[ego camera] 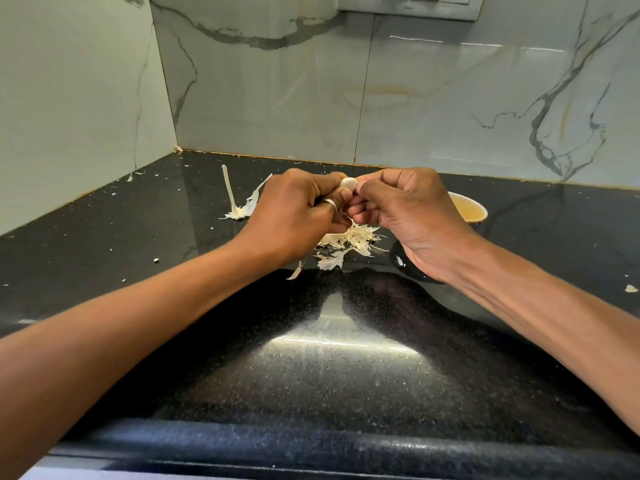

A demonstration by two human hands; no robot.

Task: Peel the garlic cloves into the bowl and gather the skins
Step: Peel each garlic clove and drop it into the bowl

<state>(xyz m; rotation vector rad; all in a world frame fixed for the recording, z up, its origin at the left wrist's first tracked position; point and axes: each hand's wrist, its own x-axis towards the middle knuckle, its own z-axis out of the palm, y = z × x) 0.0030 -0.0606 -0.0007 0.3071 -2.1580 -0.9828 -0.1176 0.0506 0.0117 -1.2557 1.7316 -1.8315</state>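
Both hands up over black counter [346, 358], left hand [294, 216] & right hand [412, 216] pinching one garlic clove [348, 183] btwn fingertips, skins pile [346, 242] just below, bowl [474, 209] behind right hand.

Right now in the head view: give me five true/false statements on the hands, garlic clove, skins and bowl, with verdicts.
1. The left hand and right hand together hold the pale garlic clove. True.
2. The yellow-lined round bowl sits beyond the right hand. True.
3. The papery white skin pile lies in the bowl. False: it lies on the black speckled counter, under the hands.
4. The silver ring is on the right hand. False: left hand.
5. The left hand holds the dry pale garlic stalk. False: it rests on the counter, left of that hand.
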